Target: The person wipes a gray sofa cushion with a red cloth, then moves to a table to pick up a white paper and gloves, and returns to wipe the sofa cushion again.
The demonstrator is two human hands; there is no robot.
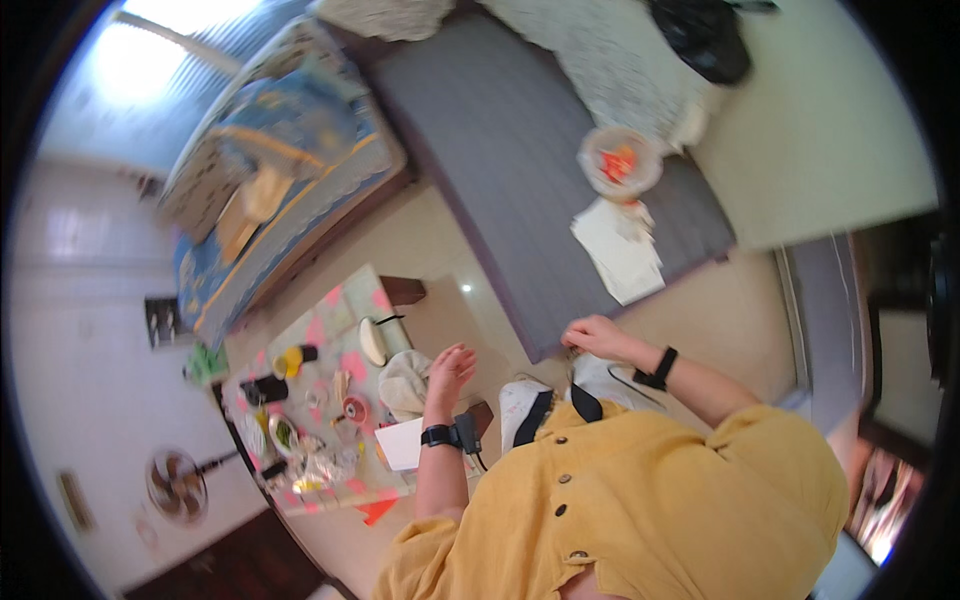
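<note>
My left hand [452, 369] is raised beside the edge of the cluttered table, close to a crumpled light cloth [406, 384]. Its fingers are slightly bent and apart, with nothing seen in them. Near the end of the grey daybed, my right hand [594, 335] hangs with curled fingers; whether it holds something small cannot be told. White sheets of paper [621, 255] lie on the daybed beyond it, beside a plastic-lined bowl [620, 163] with red and orange items. A white notebook or sheet [401, 444] rests on the table by my left wrist.
The table [384, 480] at the left bears bottles, dishes and a pink roll. Behind it stand a wall fan [177, 486] and a sofa with a blue cover [300, 191]. The grey daybed [480, 150] spans the centre, with a black bag [705, 41] at its far right.
</note>
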